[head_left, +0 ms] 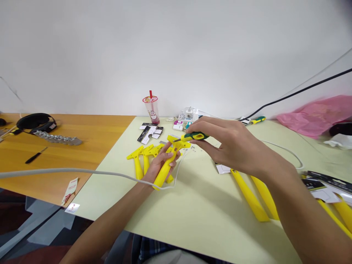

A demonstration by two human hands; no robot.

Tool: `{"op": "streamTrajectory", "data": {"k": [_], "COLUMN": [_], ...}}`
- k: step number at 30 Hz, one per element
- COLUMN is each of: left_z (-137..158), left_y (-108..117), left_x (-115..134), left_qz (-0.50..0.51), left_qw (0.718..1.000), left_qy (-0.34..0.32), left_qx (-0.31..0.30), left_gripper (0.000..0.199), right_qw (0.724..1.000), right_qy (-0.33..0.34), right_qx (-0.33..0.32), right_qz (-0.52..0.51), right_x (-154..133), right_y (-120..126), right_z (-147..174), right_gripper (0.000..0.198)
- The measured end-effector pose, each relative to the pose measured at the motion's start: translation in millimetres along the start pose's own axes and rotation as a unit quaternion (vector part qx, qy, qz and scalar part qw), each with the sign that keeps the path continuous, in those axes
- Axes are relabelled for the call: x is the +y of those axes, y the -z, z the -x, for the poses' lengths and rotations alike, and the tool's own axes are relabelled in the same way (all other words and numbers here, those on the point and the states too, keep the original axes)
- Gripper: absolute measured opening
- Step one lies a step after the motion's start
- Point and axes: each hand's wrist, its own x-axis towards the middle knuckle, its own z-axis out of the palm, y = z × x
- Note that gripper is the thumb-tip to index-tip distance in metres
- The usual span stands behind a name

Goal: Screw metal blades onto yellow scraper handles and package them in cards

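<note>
My left hand (158, 164) is wrapped round the grip of a yellow T-shaped scraper (164, 172), its wide head pointing away from me. A screwdriver with a green and yellow handle (196, 136) is pinched in my right hand (222, 141). Its metal tip meets the scraper's head; whether it sits in a screw is too small to tell. Several similar yellow scrapers (138, 165) lie beside and behind my left hand. Small screws (193, 148) are scattered on the table just past the scraper's head.
A cup with a red straw (153, 112) stands near the wall, behind black and white cards (149, 133). More yellow handles (249, 194) lie under my right forearm. A white cable (110, 173) crosses over my left wrist. A pink bag (313, 115) rests at far right.
</note>
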Motion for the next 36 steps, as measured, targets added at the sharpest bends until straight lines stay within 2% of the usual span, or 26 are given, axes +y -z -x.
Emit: {"op": "streamTrajectory", "data": {"k": [12,21,28,32,36], "left_z": [1,1,2,-1,-3], "left_y": [3,6,4,5,8], "left_x": [0,-2,0,0,-1], "left_qz": [-0.007,-0.005,-0.009,0.000,0.013], "left_qw": [1.000,1.000,1.000,1.000,1.000], "left_qy": [0.001,0.004,0.006,0.001,-0.004], "left_qx": [-0.006,0.005,-0.010,-0.009,-0.012], "left_gripper": [0.079,0.074,0.071,0.070,0.068], "right_qw": [1.000,0.987,0.975,0.984,0.999], "right_qy": [-0.002,0.037,0.007,-0.017,-0.009], "right_qx": [-0.008,-0.005,0.008,0.001,-0.026], "right_qz": [0.021,0.157,0.220,0.177,0.023], "right_x": [-3,-5,-9,-12,-11], "right_y": [-1,-11,-19,-22,-24], "right_z": [-1,-1,-5,-6,-4], "right_gripper": [0.018,0.018,0.022,0.019,0.036]}}
